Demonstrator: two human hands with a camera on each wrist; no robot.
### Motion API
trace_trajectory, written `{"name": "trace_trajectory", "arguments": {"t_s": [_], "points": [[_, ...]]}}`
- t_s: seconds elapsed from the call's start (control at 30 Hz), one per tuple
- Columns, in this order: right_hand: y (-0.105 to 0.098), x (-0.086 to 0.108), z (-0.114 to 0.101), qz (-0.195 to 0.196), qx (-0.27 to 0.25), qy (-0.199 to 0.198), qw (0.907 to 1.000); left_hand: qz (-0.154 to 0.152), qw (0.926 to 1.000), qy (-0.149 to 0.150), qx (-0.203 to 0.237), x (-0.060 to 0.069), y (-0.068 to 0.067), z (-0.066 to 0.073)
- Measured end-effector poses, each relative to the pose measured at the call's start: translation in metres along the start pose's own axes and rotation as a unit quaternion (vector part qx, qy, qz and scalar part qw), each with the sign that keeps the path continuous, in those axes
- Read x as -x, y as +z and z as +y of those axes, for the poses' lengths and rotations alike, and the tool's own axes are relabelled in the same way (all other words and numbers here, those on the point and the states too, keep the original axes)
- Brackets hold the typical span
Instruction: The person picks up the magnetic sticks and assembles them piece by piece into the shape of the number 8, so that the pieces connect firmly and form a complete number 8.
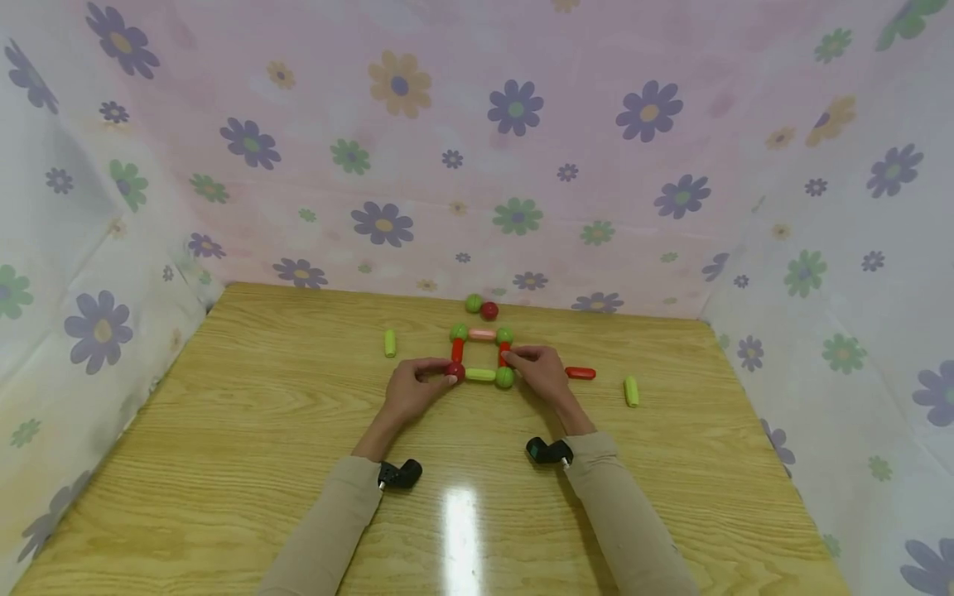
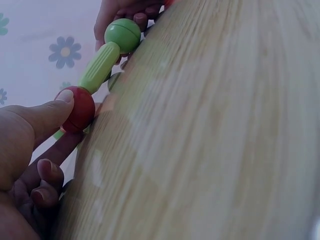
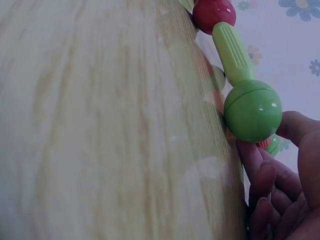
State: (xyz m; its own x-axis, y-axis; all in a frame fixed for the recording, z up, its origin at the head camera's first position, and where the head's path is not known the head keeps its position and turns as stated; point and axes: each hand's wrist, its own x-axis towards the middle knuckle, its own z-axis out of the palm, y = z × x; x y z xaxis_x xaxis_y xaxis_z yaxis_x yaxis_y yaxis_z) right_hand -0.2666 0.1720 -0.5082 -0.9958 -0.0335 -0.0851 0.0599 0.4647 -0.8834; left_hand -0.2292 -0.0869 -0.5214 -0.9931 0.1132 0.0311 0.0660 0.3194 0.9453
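A square of rods and balls lies on the table. Its near-left corner is a red ball [image 1: 455, 372], pinched between the thumb and fingers of my left hand [image 1: 411, 389]. A light green rod [image 1: 480, 375] runs from it to a green ball [image 1: 504, 377] at the near right. My right hand [image 1: 544, 374] pinches the red rod [image 1: 504, 354] on the square's right side. Another red rod [image 1: 457, 351] forms the left side. A pink rod [image 1: 482, 334] joins two green balls along the far side. In the right wrist view the near-right green ball [image 3: 253, 111] partly hides the gripped rod.
Behind the square a loose green ball [image 1: 474, 303] sits beside a red ball [image 1: 489, 310]. Loose light green rods lie left [image 1: 390, 343] and far right [image 1: 632, 391]. A loose red rod [image 1: 580, 373] lies just right of my right hand. Flowered cloth [image 1: 462, 182] walls the table.
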Motion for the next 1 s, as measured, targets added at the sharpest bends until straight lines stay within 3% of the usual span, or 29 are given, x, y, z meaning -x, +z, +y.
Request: {"name": "trace_trajectory", "arguments": {"t_s": [0.17,0.67,1.0], "points": [[0.0017,0.0001,-0.0022,0.017,0.012,0.005,0.9998,0.013,0.9998,-0.015,0.002,0.0010,0.0011,0.0029],[0.0066,0.0021,-0.0009,0.050,0.007,0.009,0.9987,0.031,0.9992,-0.019,0.016,0.0026,0.0016,0.0008],[0.0064,0.0025,-0.0010,0.057,0.001,0.019,0.9982,0.008,0.9990,-0.004,0.045,0.0054,-0.0047,-0.0018]]}}
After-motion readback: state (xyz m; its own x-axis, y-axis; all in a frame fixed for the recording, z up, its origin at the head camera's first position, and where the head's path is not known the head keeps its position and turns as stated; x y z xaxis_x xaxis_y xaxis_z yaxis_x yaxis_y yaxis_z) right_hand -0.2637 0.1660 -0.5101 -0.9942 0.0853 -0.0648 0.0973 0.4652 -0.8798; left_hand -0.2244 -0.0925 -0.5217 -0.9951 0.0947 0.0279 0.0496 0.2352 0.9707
